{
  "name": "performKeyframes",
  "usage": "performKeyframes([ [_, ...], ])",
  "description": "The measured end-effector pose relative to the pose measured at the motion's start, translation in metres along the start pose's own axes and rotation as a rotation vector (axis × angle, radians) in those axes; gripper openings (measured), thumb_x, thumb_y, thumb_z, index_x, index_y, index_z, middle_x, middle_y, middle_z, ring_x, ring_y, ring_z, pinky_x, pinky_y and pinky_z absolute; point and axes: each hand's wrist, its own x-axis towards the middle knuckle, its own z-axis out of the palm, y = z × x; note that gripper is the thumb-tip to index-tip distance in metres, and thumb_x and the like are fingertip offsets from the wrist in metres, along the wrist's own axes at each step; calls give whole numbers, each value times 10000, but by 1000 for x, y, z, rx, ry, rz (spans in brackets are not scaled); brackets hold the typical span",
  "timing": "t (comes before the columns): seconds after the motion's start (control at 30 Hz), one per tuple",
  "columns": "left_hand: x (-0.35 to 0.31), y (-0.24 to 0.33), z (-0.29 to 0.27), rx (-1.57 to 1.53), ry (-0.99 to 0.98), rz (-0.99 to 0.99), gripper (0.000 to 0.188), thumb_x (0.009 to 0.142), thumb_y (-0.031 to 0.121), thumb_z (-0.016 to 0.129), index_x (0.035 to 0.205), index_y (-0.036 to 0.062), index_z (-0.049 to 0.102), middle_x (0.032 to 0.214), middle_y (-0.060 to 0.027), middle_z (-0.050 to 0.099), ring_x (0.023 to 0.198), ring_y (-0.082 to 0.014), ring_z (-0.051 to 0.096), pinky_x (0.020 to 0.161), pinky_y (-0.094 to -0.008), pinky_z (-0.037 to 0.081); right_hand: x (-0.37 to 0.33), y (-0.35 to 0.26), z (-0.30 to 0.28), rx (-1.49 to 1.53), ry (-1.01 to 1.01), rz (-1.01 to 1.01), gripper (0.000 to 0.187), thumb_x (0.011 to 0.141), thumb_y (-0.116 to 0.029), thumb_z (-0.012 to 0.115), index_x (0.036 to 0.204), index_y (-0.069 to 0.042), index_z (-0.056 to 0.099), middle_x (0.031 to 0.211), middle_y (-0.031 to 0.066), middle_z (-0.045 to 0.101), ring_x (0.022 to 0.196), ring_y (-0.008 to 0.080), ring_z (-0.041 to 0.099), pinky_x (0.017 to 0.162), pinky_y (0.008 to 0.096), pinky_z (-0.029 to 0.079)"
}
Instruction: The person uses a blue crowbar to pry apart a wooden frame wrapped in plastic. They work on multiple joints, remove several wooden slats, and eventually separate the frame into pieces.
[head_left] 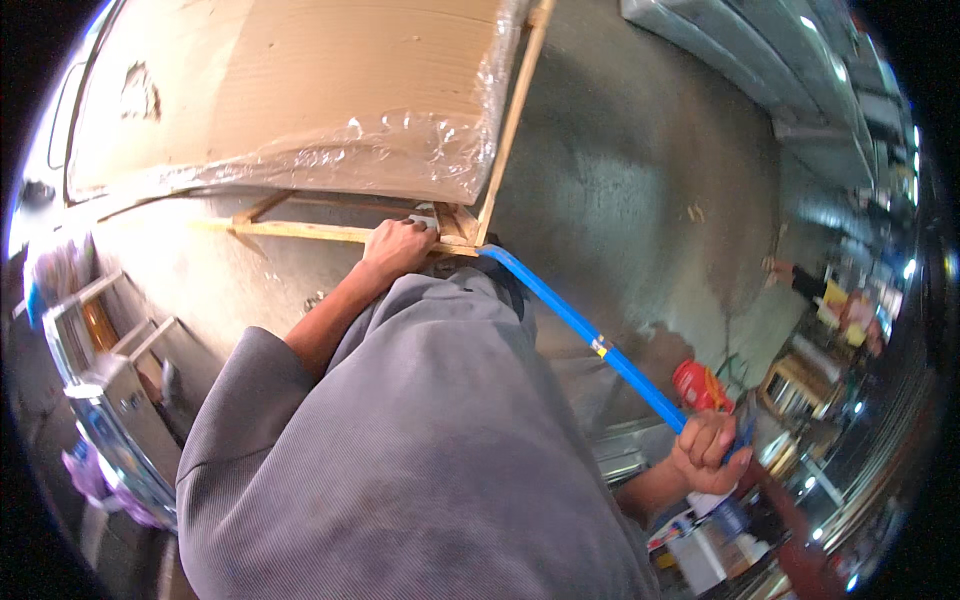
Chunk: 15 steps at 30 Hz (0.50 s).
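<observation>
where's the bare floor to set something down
Widest: the mostly bare floor between the wrapped carton and the long grey object, beyond the blue bar. Smaller: left of the left forearm, below the wooden frame. Crowded: around the right hand and red object.

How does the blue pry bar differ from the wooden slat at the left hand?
The blue pry bar is painted, the wooden slat pale and bare. The bar slants down to the right; the slat runs roughly sideways. The right hand grips the bar, while the left hand lies over the slat. Both are long and narrow.
</observation>
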Motion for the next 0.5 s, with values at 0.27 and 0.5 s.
performKeyframes([
  [0.27,0,9,-6,-31,8,-69,340,758,414,719,995,170,724,931,-79,691,878,-297,689,718,-443,548,97,-33,-41,118,-368,-139,364,857,-319,680,649,-107,469,480,-14,512,326,73,446,295,235,354],
  [0.5,-5,14,-3,48,61,-140,463,775,601,690,905,159,732,839,-70,703,827,-297,692,693,-424,536,175,-9,-33,90,-765,57,491,962,-428,610,639,-94,449,475,-39,432,321,70,379,289,246,338],
])
